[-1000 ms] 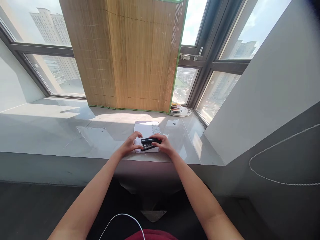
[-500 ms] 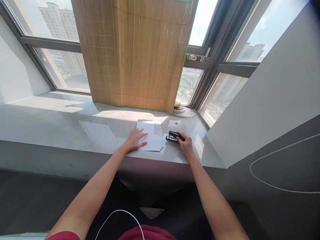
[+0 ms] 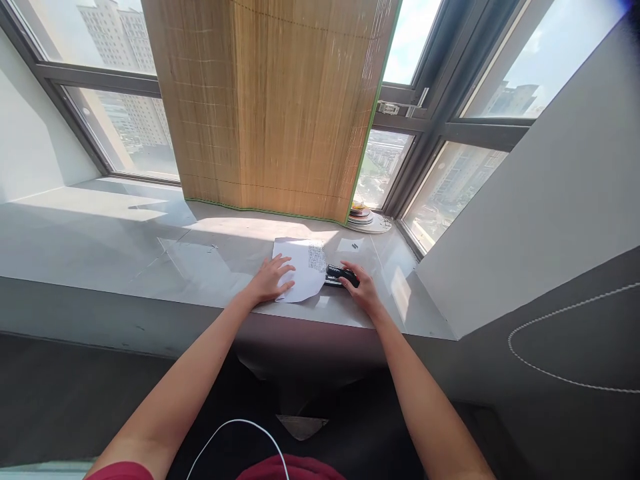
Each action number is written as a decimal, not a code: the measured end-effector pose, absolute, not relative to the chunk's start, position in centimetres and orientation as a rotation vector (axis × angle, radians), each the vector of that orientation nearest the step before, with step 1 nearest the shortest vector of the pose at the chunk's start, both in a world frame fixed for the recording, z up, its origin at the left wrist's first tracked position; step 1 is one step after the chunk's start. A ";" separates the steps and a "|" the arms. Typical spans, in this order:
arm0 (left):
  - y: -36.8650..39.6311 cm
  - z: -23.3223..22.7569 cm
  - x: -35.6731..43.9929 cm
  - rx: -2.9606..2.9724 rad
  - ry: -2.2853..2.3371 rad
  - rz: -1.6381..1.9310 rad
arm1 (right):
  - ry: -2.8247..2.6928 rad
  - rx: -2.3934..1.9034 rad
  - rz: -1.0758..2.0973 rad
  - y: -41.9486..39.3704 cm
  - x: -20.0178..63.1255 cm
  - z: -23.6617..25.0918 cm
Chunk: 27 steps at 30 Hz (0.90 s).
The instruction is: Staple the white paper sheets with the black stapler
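The left hand (image 3: 270, 280) lies flat with fingers spread on the paper (image 3: 303, 273) on the surface (image 3: 150, 247); the right hand (image 3: 363, 288) grips the black stapler (image 3: 337, 275) touching the paper's right edge

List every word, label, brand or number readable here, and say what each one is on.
None can be read.
Paper sheet under the left hand: a block of dark print near its far right corner, too small and blurred to read.
Black stapler under the right hand: no legible marking.
Stacked plates by the window: no readable text.
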State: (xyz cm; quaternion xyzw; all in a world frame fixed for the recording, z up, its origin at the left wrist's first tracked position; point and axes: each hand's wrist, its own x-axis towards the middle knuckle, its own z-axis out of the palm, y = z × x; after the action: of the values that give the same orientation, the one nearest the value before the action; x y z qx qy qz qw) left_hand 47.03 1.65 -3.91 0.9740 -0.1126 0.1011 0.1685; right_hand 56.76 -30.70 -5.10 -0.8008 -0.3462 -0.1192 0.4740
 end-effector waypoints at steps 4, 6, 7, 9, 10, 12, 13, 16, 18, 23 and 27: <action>-2.5 -4.1 47.3 2.719 -0.463 0.339 | -0.933 -2.034 -0.384 -30.7 56.9 -5.2; -4.8 -4.5 46.8 2.701 -0.552 0.320 | -0.936 -2.069 -0.430 -30.7 57.0 -5.3; -5.7 -4.7 46.4 2.712 -0.563 0.312 | -0.925 -2.080 -0.449 -30.8 57.1 -5.4; -6.9 -5.0 45.7 2.753 -0.558 0.285 | -0.907 -2.087 -0.464 -30.9 57.2 -5.4; -7.2 -5.0 45.4 2.774 -0.550 0.270 | -0.908 -2.088 -0.460 -30.9 57.2 -5.3; -7.3 -5.0 45.1 2.800 -0.558 0.245 | -0.914 -2.091 -0.447 -30.9 57.2 -5.1; -7.3 -5.0 45.0 2.807 -0.572 0.239 | -0.915 -2.092 -0.442 -30.9 57.1 -5.0; -7.5 -4.9 45.0 2.817 -0.635 0.233 | -0.910 -2.101 -0.443 -30.8 56.9 -5.0; -7.9 -4.8 45.0 2.831 -0.640 0.235 | -0.925 -2.129 -0.457 -30.7 56.8 -5.1; -9.5 -4.8 44.6 2.866 -0.614 0.253 | -0.986 -2.299 -0.528 -30.4 56.5 -5.3; -10.1 -4.9 44.4 2.860 -0.600 0.289 | -1.015 -2.376 -0.603 -30.1 56.3 -5.3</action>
State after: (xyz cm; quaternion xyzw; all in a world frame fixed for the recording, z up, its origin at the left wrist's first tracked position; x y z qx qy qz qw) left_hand 44.35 -10.14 -4.92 0.9688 -0.2034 0.0980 0.1023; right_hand 56.27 -30.06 -5.33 -0.8689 -0.3712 -0.2206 0.2420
